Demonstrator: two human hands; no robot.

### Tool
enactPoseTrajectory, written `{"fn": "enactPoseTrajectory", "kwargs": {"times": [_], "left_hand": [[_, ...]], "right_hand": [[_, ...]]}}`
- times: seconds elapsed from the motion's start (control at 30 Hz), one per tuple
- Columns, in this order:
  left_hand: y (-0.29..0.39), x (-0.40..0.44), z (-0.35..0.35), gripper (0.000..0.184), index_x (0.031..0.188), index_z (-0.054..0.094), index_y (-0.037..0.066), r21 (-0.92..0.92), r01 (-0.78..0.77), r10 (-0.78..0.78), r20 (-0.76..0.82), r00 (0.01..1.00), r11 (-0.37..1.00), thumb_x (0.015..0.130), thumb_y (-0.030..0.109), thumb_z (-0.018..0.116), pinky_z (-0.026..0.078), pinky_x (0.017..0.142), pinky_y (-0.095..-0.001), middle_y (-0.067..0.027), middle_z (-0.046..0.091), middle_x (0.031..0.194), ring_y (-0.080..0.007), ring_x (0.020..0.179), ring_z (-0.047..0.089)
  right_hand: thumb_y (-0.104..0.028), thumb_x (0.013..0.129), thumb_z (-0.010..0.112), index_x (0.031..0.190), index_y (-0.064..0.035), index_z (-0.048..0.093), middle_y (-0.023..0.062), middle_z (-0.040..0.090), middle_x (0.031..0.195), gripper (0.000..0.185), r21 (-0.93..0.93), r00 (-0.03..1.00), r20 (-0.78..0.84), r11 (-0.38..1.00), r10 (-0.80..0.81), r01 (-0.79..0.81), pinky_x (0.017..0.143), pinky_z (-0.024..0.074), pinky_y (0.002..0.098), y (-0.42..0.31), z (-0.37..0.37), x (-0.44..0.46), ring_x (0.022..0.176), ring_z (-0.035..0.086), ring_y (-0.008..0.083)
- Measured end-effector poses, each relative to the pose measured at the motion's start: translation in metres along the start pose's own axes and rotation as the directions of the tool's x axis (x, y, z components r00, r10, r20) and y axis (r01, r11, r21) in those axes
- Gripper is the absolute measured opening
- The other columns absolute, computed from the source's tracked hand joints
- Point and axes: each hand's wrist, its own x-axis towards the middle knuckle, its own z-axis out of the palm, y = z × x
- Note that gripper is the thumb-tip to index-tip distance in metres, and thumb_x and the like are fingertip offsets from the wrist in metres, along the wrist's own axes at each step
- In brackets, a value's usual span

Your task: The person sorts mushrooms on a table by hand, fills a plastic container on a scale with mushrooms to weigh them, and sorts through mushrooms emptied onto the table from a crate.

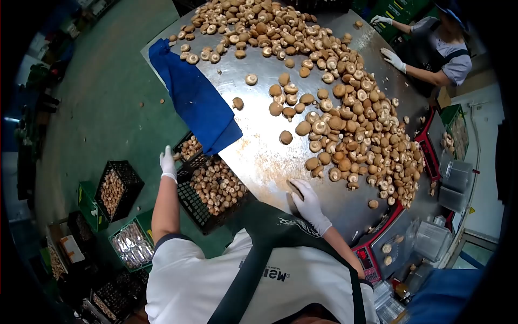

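Note:
My left hand (168, 163), in a white glove, hangs beside the table at the outer edge of a black crate of mushrooms (215, 186). Its fingers point away from me and look apart; a small brown shape lies right beside them, and I cannot tell whether they touch it. My right hand (307, 204), gloved too, rests open on the near edge of the metal table (259, 167), thumb apart from the fingers. A big heap of brown mushrooms (350, 116) spreads over the table beyond it. A blue cloth (197, 102) drapes over the table's left edge.
Across the table stands a co-worker (440, 51) with white-gloved hands on the metal. Red scales (368, 262) and clear plastic boxes (431, 240) line the right side. On the green floor at left are another black crate (116, 189) and a green crate of packed trays (132, 244).

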Motion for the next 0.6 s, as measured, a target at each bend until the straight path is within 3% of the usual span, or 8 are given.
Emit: {"fn": "enactPoseTrajectory", "kwargs": {"times": [0.07, 0.1, 0.17, 0.23, 0.37, 0.53, 0.57, 0.6], "left_hand": [[0.008, -0.026, 0.036, 0.058, 0.139, 0.050, 0.003, 0.539, -0.498, 0.570, 0.039, 0.821, 0.679, 0.091, 0.031, 0.067, 0.036, 0.110, -0.0425, -0.0242, 0.052, 0.136, -0.0355, 0.130, 0.047], [0.037, -0.077, 0.066, 0.059, 0.138, 0.050, 0.002, 0.600, -0.665, 0.742, 0.170, 0.649, 0.444, 0.088, 0.027, 0.069, 0.036, 0.111, -0.0423, -0.0239, 0.053, 0.136, -0.0367, 0.129, 0.047], [0.072, -0.124, 0.116, 0.059, 0.136, 0.052, 0.004, 0.411, -0.894, 0.813, 0.449, 0.370, 0.180, 0.084, 0.024, 0.071, 0.037, 0.109, -0.0427, -0.0218, 0.053, 0.136, -0.0379, 0.127, 0.049], [0.092, -0.165, 0.162, 0.063, 0.136, 0.052, 0.006, 0.292, -0.951, 0.753, 0.603, 0.265, 0.101, 0.079, 0.022, 0.074, 0.042, 0.105, -0.0429, -0.0192, 0.055, 0.134, -0.0370, 0.122, 0.053], [0.104, -0.197, 0.242, 0.042, 0.118, 0.059, 0.007, 0.491, -0.871, 0.416, 0.790, 0.449, 0.007, 0.078, 0.018, 0.070, 0.051, 0.088, -0.0446, -0.0171, 0.062, 0.110, -0.0367, 0.104, 0.060], [0.056, -0.217, 0.317, 0.033, 0.113, 0.056, 0.004, 0.189, -0.928, 0.474, 0.816, 0.331, 0.322, 0.084, 0.019, 0.064, 0.051, 0.086, -0.0472, -0.0229, 0.059, 0.107, -0.0433, 0.099, 0.061], [0.054, -0.234, 0.326, 0.035, 0.115, 0.054, 0.002, 0.238, -0.871, 0.372, 0.833, 0.411, 0.429, 0.086, 0.021, 0.063, 0.052, 0.087, -0.0472, -0.0241, 0.058, 0.110, -0.0432, 0.101, 0.061], [0.063, -0.249, 0.324, 0.045, 0.126, 0.051, 0.002, 0.217, -0.891, 0.234, 0.915, 0.328, 0.399, 0.088, 0.023, 0.062, 0.051, 0.091, -0.0456, -0.0250, 0.058, 0.115, -0.0416, 0.105, 0.060]], "right_hand": [[-0.005, 0.086, 0.061, 0.127, -0.0040, 0.060, 0.0174, 0.058, 0.127, 0.041, -0.024, 1.000, -0.021, 1.000, -0.010, 0.009, 0.106, 0.0413, 0.0376, 0.003, 0.000, 0.010, 0.121, 0.054, 0.0330], [-0.005, 0.086, 0.061, 0.127, -0.0041, 0.060, 0.0173, 0.058, 0.127, 0.041, -0.048, 0.998, -0.066, 0.999, 0.007, -0.010, 0.106, 0.0413, 0.0373, 0.010, -0.005, 0.017, 0.121, 0.054, 0.0328], [-0.005, 0.086, 0.060, 0.128, -0.0042, 0.060, 0.0172, 0.058, 0.127, 0.041, -0.094, 0.988, -0.151, 0.995, 0.031, -0.045, 0.106, 0.0412, 0.0369, 0.026, -0.021, 0.032, 0.121, 0.054, 0.0324], [-0.004, 0.087, 0.058, 0.127, -0.0036, 0.060, 0.0171, 0.058, 0.128, 0.040, -0.070, 0.971, -0.213, 0.989, 0.110, -0.127, 0.106, 0.0405, 0.0371, 0.033, -0.041, 0.041, 0.123, 0.054, 0.0323], [-0.004, 0.087, 0.060, 0.120, -0.0039, 0.064, 0.0164, 0.058, 0.130, 0.033, -0.178, 0.954, -0.294, 0.978, 0.055, -0.111, 0.107, 0.0398, 0.0375, 0.060, -0.081, 0.054, 0.124, 0.053, 0.0329], [0.000, 0.086, 0.058, 0.119, -0.0028, 0.064, 0.0167, 0.059, 0.128, 0.033, -0.086, 0.914, -0.384, 0.981, 0.127, -0.173, 0.107, 0.0403, 0.0389, 0.074, -0.099, 0.057, 0.121, 0.054, 0.0331], [0.001, 0.087, 0.056, 0.120, -0.0028, 0.063, 0.0170, 0.059, 0.127, 0.035, -0.164, 0.917, -0.391, 0.974, 0.082, -0.157, 0.106, 0.0407, 0.0398, 0.070, -0.097, 0.056, 0.120, 0.054, 0.0340], [0.001, 0.086, 0.056, 0.121, -0.0025, 0.063, 0.0174, 0.059, 0.128, 0.036, -0.200, 0.916, -0.396, 0.968, 0.060, -0.150, 0.107, 0.0402, 0.0401, 0.069, -0.093, 0.054, 0.121, 0.054, 0.0344]]}}
